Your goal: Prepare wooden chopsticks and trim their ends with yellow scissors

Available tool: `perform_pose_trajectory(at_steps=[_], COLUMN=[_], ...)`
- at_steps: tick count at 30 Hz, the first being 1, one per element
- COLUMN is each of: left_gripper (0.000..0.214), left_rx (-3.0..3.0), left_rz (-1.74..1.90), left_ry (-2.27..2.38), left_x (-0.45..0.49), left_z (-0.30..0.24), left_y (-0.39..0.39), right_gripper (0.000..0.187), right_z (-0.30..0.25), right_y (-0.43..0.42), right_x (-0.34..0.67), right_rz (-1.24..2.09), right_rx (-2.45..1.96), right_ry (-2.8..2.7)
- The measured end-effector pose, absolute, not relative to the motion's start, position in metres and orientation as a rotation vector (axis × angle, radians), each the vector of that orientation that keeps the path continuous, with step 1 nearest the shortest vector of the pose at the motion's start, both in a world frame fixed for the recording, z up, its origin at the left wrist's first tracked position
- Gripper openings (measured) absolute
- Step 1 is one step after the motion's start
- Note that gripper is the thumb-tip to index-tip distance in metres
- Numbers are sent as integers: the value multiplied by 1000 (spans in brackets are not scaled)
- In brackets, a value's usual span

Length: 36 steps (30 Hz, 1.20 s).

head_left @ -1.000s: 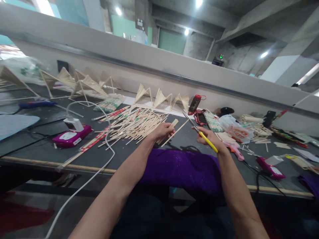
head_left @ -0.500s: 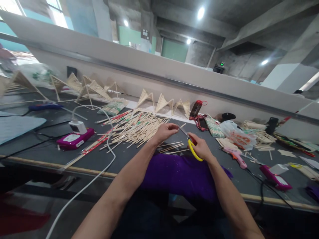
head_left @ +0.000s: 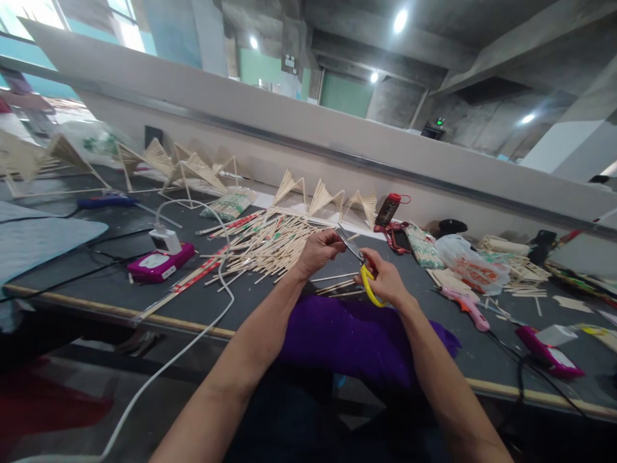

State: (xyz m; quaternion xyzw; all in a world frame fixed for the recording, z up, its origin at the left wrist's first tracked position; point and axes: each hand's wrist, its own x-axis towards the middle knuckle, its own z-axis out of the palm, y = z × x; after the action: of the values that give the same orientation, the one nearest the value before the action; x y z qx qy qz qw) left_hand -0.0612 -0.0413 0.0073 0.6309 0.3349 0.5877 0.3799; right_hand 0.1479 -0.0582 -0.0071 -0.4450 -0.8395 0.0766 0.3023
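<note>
Yellow-handled scissors (head_left: 369, 286) are gripped in my right hand (head_left: 385, 276), their blades angled up and left. The blade tips reach the fingers of my left hand (head_left: 318, 251), which are pinched together; whatever they hold is too small or hidden to make out. Behind my left hand a heap of thin wooden sticks (head_left: 265, 247) spreads over the dark table. A few separate sticks (head_left: 337, 287) lie just below the two hands. Purple cloth (head_left: 347, 334) covers my lap at the table edge.
Fan-shaped stick models (head_left: 318, 196) line the back wall. To the left are a magenta power strip (head_left: 161, 262) and a white cable (head_left: 226, 283). On the right lie a pink glue gun (head_left: 467, 308), a plastic bag (head_left: 470, 263) and another magenta power strip (head_left: 549, 354). A dark bottle (head_left: 388, 211) stands behind.
The view has shifted slightly to the left, so the table things sit farther right. The scissor blades now overlap my left fingertips more closely. Both hands keep their grip.
</note>
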Motion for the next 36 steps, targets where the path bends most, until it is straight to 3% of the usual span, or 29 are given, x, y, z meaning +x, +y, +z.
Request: perform_pose_trajectory(at_steps=[11, 18, 36], left_gripper=[9, 10, 17], left_rx=[1675, 1632, 1691], left_rz=[1426, 1413, 1370], left_ry=[875, 850, 886], left_x=[-44, -40, -43], left_z=[0, 1, -2], left_y=[-46, -50, -47], right_gripper=[64, 52, 45], right_z=[-15, -16, -21], right_y=[-65, -68, -70], right_x=[169, 163, 157], right_rz=[183, 292, 225], right_rx=[-1202, -1142, -1235], right_ry=[-2225, -2238, -2190])
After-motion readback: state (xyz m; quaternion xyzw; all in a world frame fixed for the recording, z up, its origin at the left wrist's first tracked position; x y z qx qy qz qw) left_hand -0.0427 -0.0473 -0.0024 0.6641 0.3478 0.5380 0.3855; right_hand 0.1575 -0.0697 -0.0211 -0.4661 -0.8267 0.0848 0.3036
